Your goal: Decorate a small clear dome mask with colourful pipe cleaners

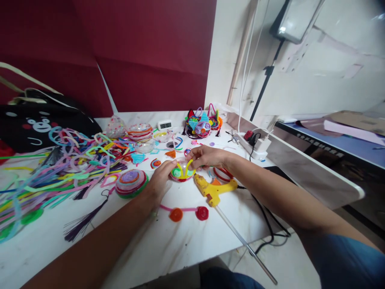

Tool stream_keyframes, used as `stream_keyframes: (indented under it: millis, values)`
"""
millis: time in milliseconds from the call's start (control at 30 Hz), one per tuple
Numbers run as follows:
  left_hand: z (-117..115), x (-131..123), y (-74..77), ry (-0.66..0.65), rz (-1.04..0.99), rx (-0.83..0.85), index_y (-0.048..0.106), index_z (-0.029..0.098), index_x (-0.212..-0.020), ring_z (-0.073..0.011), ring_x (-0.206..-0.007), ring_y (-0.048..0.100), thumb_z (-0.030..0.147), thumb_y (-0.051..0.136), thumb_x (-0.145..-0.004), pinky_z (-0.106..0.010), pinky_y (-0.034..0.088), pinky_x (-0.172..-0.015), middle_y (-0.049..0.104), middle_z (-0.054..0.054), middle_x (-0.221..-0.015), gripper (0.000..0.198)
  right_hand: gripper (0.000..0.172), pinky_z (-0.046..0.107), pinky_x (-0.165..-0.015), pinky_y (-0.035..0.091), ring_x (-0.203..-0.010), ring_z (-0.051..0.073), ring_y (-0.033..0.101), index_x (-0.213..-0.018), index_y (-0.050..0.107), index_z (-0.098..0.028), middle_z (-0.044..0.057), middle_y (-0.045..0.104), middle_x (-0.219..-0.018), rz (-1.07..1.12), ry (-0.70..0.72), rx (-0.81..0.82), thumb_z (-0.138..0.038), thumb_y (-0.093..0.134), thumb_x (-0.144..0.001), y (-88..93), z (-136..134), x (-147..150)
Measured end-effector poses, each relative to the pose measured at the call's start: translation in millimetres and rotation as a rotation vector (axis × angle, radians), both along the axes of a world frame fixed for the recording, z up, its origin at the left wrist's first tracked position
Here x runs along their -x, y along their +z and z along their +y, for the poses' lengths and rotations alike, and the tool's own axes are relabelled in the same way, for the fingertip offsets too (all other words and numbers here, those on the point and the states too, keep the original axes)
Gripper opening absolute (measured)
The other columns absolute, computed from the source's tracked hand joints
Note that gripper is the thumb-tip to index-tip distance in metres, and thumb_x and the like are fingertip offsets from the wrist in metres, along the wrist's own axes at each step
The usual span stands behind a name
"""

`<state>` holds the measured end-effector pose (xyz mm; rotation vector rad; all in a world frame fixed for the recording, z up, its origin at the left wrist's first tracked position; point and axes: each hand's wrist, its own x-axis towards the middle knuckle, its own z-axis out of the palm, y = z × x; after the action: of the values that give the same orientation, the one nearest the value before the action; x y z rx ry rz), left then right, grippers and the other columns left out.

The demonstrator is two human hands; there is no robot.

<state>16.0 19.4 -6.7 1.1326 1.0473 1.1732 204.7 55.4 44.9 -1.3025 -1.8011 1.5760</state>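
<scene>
My left hand (160, 180) grips the left side of a clear plastic ball (183, 162), fingers closed against it. Pipe cleaners decorate its front: a yellow V-shaped strip (188, 167), a green coil (176, 172) and a red piece at the bottom. From the right, my right hand (208, 156) has its fingers pinched at the upper end of the yellow strip; the fingertips partly cover it. Just right of the ball lies a yellow hot glue gun (216, 190) with a long glue stick (243, 241) out of its back. A pink pipe cleaner with orange (176, 214) and red coils (202, 213) lies nearer me.
Loose pipe cleaners (75, 160) heap up at the left, beside a coil-covered dome (131, 183) with a purple tassel (86, 220). Finished colourful balls (203, 127) stand at the back, near a small digital clock (164, 125). A power strip (254, 146) and black cables (267, 212) lie right.
</scene>
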Motion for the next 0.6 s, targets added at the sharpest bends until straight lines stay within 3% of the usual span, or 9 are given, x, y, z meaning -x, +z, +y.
stream_keyframes:
  millis: [133,233,367,500,600]
  values:
    - [-0.1,0.7,5.6,0.051,0.133,-0.068,0.065,0.018,-0.073,-0.0194,-0.076,0.057,0.046,0.067,-0.07,-0.03,0.044,-0.069,0.063,-0.003,-0.075,0.028,0.037,0.014,-0.038,0.03,-0.045,0.005,0.047,-0.084,0.059,-0.017,-0.008,0.056,-0.057,-0.032,-0.004,-0.018,-0.02,0.082,-0.056,1.1,-1.1,1.3]
    - [-1.5,0.7,8.5,0.072,0.217,-0.125,0.068,0.02,-0.091,-0.0192,-0.077,0.057,0.04,0.069,-0.067,-0.029,0.043,-0.069,0.064,-0.001,-0.078,0.031,0.036,0.015,-0.039,0.032,-0.045,0.005,0.046,-0.085,0.058,-0.018,-0.008,0.057,-0.058,-0.074,-0.027,-0.044,-0.021,0.082,-0.058,3.6,-2.9,3.8]
    - [2.1,4.1,0.2,0.037,0.372,-0.232,0.063,0.022,-0.106,-0.0192,-0.074,0.058,0.039,0.065,-0.072,-0.029,0.043,-0.067,0.061,0.001,-0.076,0.038,0.036,0.015,-0.039,0.034,-0.047,0.006,0.048,-0.088,0.059,-0.018,-0.007,0.057,-0.058,-0.12,-0.011,-0.062,-0.019,0.081,-0.06,7.5,-4.6,6.9]
    - [8.7,9.4,-9.3,0.052,0.516,-0.319,0.061,0.021,-0.109,-0.0211,-0.085,0.061,0.042,0.061,-0.076,-0.032,0.046,-0.076,0.065,-0.002,-0.091,0.039,0.033,0.014,-0.039,0.036,-0.047,0.006,0.05,-0.091,0.058,-0.018,-0.006,0.059,-0.061,-0.113,0.035,-0.057,-0.019,0.078,-0.065,7.9,-2.0,7.6]
    - [9.3,10.9,-8.1,0.05,0.579,-0.337,0.061,0.02,-0.108,-0.0227,-0.094,0.061,0.04,0.058,-0.078,-0.034,0.046,-0.083,0.065,-0.004,-0.099,0.036,0.032,0.014,-0.039,0.036,-0.045,0.006,0.05,-0.093,0.056,-0.018,-0.006,0.06,-0.062,-0.076,0.061,-0.057,-0.019,0.076,-0.067,6.3,1.4,7.7]
